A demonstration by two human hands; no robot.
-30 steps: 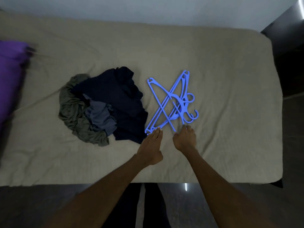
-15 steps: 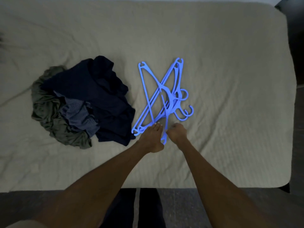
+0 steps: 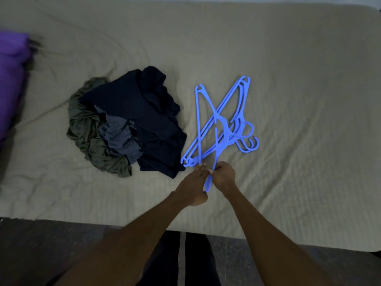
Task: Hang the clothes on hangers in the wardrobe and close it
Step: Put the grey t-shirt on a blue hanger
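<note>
A purple pillow (image 3: 11, 79) lies at the bed's (image 3: 288, 58) left edge. The clothes (image 3: 127, 124) sit heaped mid-bed, just left of the blue hangers (image 3: 221, 124). The left hand (image 3: 192, 185) rests straight fingers on the hangers' near ends. The right hand (image 3: 223, 177) grips one hanger's end.

A home bedroom, dimly lit. A bed (image 3: 288, 58) with a wrinkled beige sheet fills the view, a purple pillow (image 3: 10, 79) at its left end. A heap of clothes (image 3: 127, 124) and blue plastic hangers (image 3: 220, 124) lie on it.
</note>
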